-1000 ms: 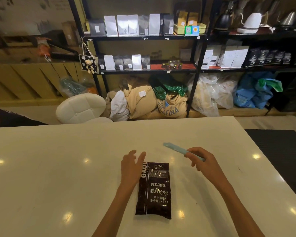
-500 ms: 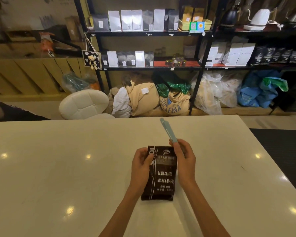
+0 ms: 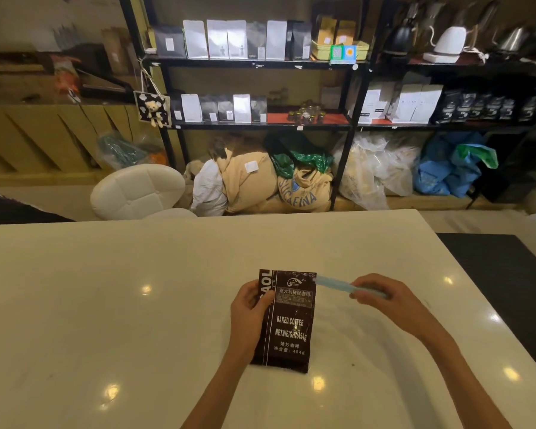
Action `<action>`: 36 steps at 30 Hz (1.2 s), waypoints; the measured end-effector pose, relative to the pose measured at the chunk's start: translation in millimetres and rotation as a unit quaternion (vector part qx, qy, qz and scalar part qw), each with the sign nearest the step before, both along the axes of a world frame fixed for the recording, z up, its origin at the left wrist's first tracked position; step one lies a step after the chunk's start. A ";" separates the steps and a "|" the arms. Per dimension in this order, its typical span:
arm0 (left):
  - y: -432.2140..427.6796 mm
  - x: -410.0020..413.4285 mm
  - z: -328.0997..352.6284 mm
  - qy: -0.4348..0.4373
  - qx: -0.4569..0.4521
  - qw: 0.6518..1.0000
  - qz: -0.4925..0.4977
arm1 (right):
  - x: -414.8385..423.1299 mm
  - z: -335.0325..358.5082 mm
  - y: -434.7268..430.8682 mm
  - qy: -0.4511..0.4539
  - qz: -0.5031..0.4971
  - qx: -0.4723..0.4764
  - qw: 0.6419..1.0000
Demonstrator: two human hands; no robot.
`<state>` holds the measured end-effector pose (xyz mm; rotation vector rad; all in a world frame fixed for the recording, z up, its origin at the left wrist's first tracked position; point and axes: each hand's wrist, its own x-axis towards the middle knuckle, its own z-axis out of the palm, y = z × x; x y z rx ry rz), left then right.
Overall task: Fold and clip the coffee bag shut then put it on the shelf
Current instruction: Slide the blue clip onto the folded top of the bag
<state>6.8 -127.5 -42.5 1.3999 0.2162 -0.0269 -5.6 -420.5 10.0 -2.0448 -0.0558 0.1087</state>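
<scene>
A dark brown coffee bag (image 3: 288, 320) with white lettering stands on the white table (image 3: 121, 305), its top edge folded flat. My left hand (image 3: 249, 308) grips the bag's upper left side. My right hand (image 3: 381, 300) holds a long pale blue clip (image 3: 333, 282) level, its tip touching the bag's top right corner. Behind the table stands a black metal shelf (image 3: 260, 64) with rows of white, grey and black bags.
A white padded stool (image 3: 136, 193) sits past the table's far edge on the left. Burlap sacks (image 3: 260, 184) and plastic bags (image 3: 378, 168) fill the floor under the shelf. Kettles (image 3: 446, 41) stand on the upper right shelf. A dark mat (image 3: 508, 274) lies to the right.
The bag went from lying flat to held upright with its top folded. My right hand swung the clip from pointing up to level beside the bag's top right corner.
</scene>
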 end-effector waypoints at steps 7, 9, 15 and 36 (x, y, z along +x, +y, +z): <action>-6.9 2.0 -1.9 0.012 0.001 1.000 -0.027 | 17.1 4.6 45.9 0.002 0.053 0.024 0.998; -10.7 0.7 -0.7 0.011 -0.007 0.999 -0.040 | 21.0 7.0 62.7 0.025 0.061 0.065 0.996; -8.8 2.2 0.2 0.029 -0.025 0.998 -0.043 | 31.7 -0.7 88.4 0.030 0.044 0.076 0.996; 1.8 24.1 10.2 0.035 -0.093 0.992 -0.074 | 45.8 -14.6 92.2 0.062 0.011 0.115 0.991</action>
